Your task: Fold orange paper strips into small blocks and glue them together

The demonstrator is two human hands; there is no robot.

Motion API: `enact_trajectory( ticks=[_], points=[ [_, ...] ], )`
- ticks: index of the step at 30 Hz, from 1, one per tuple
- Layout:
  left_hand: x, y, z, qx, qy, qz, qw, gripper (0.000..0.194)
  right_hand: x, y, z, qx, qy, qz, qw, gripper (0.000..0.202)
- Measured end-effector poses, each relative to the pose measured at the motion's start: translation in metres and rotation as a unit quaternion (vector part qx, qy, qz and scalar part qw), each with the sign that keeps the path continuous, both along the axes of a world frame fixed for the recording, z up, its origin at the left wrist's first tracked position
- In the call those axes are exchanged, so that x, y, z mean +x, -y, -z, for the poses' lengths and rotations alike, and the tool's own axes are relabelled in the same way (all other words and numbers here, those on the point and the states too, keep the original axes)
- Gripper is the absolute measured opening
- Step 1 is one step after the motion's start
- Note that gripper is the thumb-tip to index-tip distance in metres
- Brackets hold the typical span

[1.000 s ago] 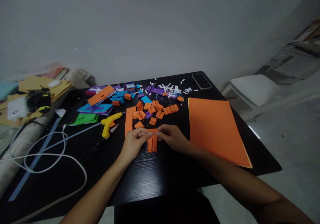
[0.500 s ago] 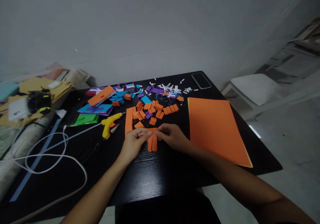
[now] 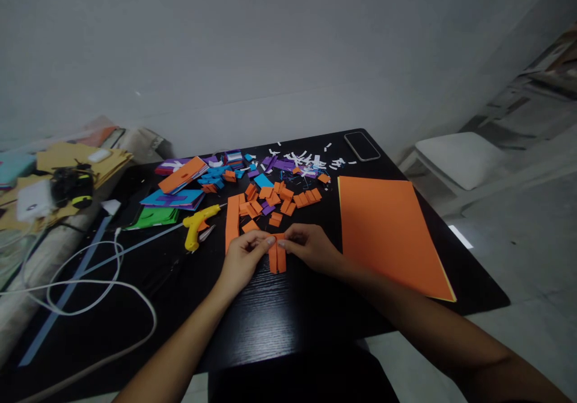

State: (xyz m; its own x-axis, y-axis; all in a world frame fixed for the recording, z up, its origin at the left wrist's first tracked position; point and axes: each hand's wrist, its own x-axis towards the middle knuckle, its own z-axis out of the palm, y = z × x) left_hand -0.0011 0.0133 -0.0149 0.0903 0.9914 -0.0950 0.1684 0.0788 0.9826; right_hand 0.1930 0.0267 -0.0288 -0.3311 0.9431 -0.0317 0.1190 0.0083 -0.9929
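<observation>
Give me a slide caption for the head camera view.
Both hands hold folded orange paper, a yellow glue gun lying nearby.

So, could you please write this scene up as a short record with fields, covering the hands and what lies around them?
Left hand: pinching the folded paper, orange
Right hand: pinching the same paper
Beyond the hands: small orange pieces
Left of the hands: yellow glue gun
Right of the hands: large orange sheet
Far right corner: phone, lying flat
Surface: black table
</observation>
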Motion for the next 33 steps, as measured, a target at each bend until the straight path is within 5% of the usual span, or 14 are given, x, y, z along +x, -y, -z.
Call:
enact_trajectory(
  ticks=[12, 33],
  points=[
    [-0.0011, 0.0015, 0.0055, 0.023, -0.027, -0.016, 0.999, 0.027, -0.0021, 0.002, 0.0083, -0.002, -0.078, 0.044, 0.996, 0.023],
    [0.0006, 0.0027, 0.0057, 0.029, -0.03, -0.024, 0.999, 0.026, -0.0012, 0.0013, 0.0025, -0.004, -0.06, 0.032, 0.998, 0.016]
  ],
)
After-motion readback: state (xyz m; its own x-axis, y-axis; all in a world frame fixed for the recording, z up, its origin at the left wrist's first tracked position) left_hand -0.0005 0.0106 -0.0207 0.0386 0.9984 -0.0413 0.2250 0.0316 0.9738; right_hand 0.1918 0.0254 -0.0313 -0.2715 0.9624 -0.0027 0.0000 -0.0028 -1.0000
